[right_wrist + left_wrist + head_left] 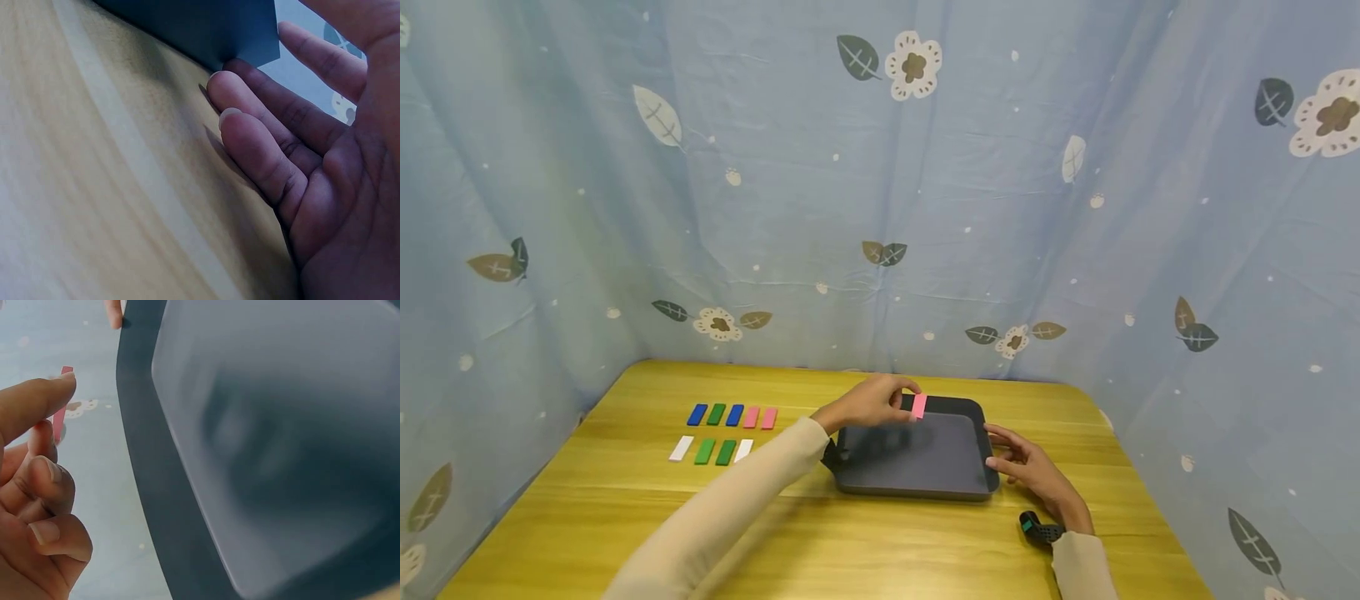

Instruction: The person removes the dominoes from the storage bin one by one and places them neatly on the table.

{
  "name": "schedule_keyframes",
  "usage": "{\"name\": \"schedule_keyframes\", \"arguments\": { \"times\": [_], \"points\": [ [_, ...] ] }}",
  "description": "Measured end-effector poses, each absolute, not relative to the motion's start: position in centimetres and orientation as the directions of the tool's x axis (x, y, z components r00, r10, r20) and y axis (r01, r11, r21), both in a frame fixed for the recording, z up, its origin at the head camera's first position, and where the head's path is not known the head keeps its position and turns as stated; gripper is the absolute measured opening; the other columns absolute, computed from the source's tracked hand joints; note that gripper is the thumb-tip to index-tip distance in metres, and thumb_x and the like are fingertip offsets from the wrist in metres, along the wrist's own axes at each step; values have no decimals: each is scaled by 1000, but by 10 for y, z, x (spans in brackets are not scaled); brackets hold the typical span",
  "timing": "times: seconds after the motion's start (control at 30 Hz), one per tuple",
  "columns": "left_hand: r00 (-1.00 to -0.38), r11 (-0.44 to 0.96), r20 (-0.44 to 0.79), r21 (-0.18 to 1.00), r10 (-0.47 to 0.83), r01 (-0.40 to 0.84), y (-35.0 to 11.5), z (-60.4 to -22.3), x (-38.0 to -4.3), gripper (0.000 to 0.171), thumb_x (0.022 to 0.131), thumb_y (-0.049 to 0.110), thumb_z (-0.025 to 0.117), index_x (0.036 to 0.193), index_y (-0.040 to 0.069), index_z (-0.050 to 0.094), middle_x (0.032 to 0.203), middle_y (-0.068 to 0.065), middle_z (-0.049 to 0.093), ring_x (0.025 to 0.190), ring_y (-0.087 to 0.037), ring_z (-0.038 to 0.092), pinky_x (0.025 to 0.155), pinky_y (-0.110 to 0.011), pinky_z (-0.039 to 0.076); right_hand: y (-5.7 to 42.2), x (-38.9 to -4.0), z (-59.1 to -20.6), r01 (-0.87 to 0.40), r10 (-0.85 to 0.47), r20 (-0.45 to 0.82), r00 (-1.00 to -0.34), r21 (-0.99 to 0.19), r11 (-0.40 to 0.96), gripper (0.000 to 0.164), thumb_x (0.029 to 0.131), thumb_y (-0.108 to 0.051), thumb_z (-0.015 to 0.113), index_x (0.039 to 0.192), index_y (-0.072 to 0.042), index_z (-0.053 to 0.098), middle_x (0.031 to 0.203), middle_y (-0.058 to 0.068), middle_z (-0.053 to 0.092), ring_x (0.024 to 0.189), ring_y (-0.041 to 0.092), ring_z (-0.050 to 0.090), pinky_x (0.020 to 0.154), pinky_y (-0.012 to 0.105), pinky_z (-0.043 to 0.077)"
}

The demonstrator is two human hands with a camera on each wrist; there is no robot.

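My left hand (pixel 874 402) pinches a small pink rectangular tile (pixel 919 407) between thumb and fingertips, held up over the far part of a dark grey baking tray (pixel 940 458). In the left wrist view the pink tile (pixel 60 415) shows edge-on at the thumb tip, and the other fingers curl loosely below. My right hand (pixel 1033 471) stands at the tray's right side, its thumb at the rim and its fingers relaxed along the wall. From the right wrist, the fingertips are close by the tray's outer wall (pixel 187 25), low over the wooden table.
Left of the tray, several tiles lie in two rows: blue (pixel 697 414), green (pixel 716 414) and pink (pixel 769 418) behind, white (pixel 681 448) and green (pixel 726 452) in front. A patterned blue curtain (pixel 820 208) encloses the yellow wooden table (pixel 910 550).
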State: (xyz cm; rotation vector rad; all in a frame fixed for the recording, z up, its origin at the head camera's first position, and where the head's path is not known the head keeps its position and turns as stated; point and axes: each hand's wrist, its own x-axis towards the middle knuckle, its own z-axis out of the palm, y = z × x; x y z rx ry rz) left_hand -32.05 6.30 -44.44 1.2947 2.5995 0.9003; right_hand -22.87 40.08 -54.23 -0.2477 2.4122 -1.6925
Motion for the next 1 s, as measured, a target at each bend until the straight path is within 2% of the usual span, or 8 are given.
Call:
{"name": "schedule_keyframes", "arguments": {
  "times": [0.3, 0.53, 0.7, 1.0],
  "points": [
    [-639, 470, 209, 518, 741, 715, 33, -439, -312, 44, 85, 29, 74, 124, 13, 61, 60, 6, 49, 53, -7, 45, 58, -23, 39, 401, -229, -543, -31, -242, -52, -969, -944, 330, 60, 90, -30, 67, 144, -30, 41, 142, 6, 44, 99, 32, 56, 65, 38, 49],
    [-658, 495, 232, 497, 716, 713, 5, -438, -306, 42, 84, 31, 74, 122, 17, 62, 62, 6, 50, 54, -7, 46, 57, -24, 38, 403, -229, -543, -58, -268, -38, -963, -938, 342, 62, 91, -30, 65, 147, -27, 38, 144, 11, 41, 98, 30, 56, 65, 39, 50],
    [-658, 488, 253, 498, 709, 717, -15, -441, -303, 43, 85, 29, 73, 124, 15, 61, 63, 4, 52, 54, -7, 46, 58, -24, 40, 404, -228, -541, -89, -287, -16, -958, -933, 349, 62, 93, -29, 64, 148, -25, 36, 144, 14, 40, 98, 29, 57, 65, 40, 50],
    [-677, 499, 287, 497, 678, 710, -51, -452, -296, 41, 85, 27, 74, 123, 18, 61, 63, 6, 52, 55, -5, 47, 57, -25, 43, 402, -229, -544, -38, -247, -55, -967, -934, 354, 60, 91, -30, 66, 145, -30, 40, 143, 8, 43, 100, 30, 56, 67, 40, 50]
  ]
}}
